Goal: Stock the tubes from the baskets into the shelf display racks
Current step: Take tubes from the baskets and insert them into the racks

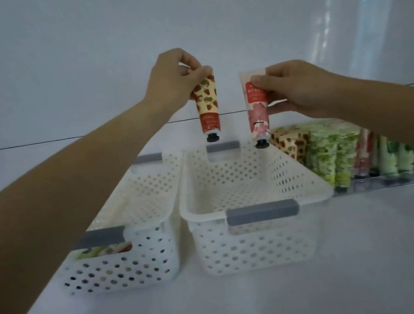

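Strawberry-print tube [207,108] and pink tube [257,113] hang caps down over the white right basket [255,247]; left basket [126,272] holds tubes [104,250].

The left forearm [46,209] hides part of the left basket [148,253].

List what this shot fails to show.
Head view:
1. Contents of the left basket: mostly hidden behind the left forearm; only a few tubes peek out.
2. Lettering on the strawberry tube and pink tube: blurred.
3. Right end of the display rack: partly behind the right forearm, blurred.
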`<action>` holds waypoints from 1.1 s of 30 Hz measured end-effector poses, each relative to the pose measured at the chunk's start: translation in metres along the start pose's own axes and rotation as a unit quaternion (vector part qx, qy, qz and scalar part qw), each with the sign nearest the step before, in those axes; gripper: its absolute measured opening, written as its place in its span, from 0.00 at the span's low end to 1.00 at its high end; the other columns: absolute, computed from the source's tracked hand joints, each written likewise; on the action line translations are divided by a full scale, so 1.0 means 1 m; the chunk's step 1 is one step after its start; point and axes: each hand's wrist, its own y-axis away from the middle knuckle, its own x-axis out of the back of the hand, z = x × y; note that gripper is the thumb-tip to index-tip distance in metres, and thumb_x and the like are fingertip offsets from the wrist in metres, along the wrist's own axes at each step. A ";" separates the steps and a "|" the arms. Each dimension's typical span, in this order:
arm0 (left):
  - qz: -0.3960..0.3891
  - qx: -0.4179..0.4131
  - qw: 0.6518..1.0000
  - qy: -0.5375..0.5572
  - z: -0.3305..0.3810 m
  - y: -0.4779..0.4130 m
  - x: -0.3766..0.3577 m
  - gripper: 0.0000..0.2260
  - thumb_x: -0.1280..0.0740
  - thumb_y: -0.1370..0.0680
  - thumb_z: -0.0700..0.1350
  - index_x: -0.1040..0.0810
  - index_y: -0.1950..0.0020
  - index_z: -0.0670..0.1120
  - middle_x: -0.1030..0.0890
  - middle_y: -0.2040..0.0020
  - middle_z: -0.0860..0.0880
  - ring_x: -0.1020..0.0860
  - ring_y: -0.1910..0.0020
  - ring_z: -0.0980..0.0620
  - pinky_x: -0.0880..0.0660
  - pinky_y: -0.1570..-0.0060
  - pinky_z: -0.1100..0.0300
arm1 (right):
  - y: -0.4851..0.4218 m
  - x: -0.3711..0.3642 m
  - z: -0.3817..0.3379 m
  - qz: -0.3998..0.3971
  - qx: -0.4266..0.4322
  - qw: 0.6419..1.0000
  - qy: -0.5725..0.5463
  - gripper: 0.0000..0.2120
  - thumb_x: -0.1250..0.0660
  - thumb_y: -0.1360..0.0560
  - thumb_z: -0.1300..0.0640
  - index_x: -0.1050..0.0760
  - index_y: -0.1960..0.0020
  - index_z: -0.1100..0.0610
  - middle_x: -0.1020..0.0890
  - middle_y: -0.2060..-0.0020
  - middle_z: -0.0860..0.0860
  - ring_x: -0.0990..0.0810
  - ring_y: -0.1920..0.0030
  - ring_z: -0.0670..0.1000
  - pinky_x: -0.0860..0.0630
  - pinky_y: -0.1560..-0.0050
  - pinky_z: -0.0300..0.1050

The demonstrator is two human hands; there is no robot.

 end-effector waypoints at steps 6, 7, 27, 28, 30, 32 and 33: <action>-0.098 0.057 0.994 0.005 0.033 0.012 -0.099 0.07 0.33 0.24 0.41 0.30 0.49 0.43 0.24 0.53 0.47 0.22 0.55 0.53 0.22 0.62 0.65 | 0.043 0.072 0.030 0.098 0.023 0.992 0.070 0.07 0.37 0.22 0.57 0.29 0.46 0.58 0.20 0.61 0.53 0.19 0.64 0.47 0.20 0.65 0.35; -0.115 0.072 0.991 -0.007 0.038 0.015 -0.113 0.09 0.34 0.24 0.40 0.31 0.45 0.42 0.25 0.49 0.45 0.23 0.52 0.51 0.22 0.59 0.64 | 0.050 0.081 0.036 0.115 0.031 0.989 0.086 0.07 0.37 0.22 0.57 0.30 0.45 0.56 0.19 0.62 0.52 0.19 0.65 0.46 0.20 0.66 0.36; -0.065 0.111 0.979 -0.155 0.020 0.040 -0.174 0.11 0.37 0.23 0.39 0.31 0.41 0.45 0.28 0.54 0.51 0.27 0.58 0.53 0.29 0.67 0.65 | 0.098 0.121 0.144 0.139 0.162 0.949 0.233 0.08 0.43 0.20 0.59 0.33 0.41 0.54 0.23 0.67 0.48 0.23 0.73 0.43 0.31 0.78 0.30; -0.065 0.112 0.980 -0.153 0.019 0.040 -0.174 0.10 0.37 0.23 0.39 0.32 0.43 0.46 0.28 0.52 0.50 0.26 0.57 0.52 0.28 0.65 0.64 | 0.098 0.120 0.145 0.133 0.158 0.946 0.249 0.10 0.43 0.20 0.60 0.32 0.40 0.56 0.22 0.65 0.51 0.23 0.71 0.44 0.30 0.76 0.31; -0.067 0.111 0.981 -0.143 0.017 0.041 -0.174 0.09 0.36 0.23 0.39 0.33 0.46 0.48 0.28 0.52 0.49 0.26 0.60 0.53 0.27 0.65 0.62 | 0.099 0.117 0.147 0.113 0.138 0.944 0.279 0.13 0.43 0.20 0.61 0.32 0.36 0.57 0.21 0.54 0.55 0.24 0.61 0.50 0.28 0.65 0.36; -0.063 0.100 0.983 -0.138 0.017 0.041 -0.173 0.09 0.36 0.23 0.39 0.33 0.47 0.49 0.27 0.52 0.49 0.26 0.61 0.53 0.25 0.64 0.59 | 0.101 0.114 0.147 0.104 0.130 0.928 0.334 0.17 0.43 0.21 0.62 0.34 0.32 0.58 0.26 0.41 0.57 0.24 0.52 0.52 0.25 0.55 0.43; -0.057 0.091 0.984 -0.140 0.017 0.042 -0.173 0.09 0.35 0.24 0.39 0.33 0.47 0.48 0.27 0.51 0.49 0.26 0.60 0.51 0.24 0.61 0.57 | 0.102 0.112 0.145 0.118 0.137 0.907 0.381 0.19 0.42 0.21 0.63 0.35 0.30 0.59 0.30 0.36 0.58 0.24 0.47 0.54 0.24 0.51 0.46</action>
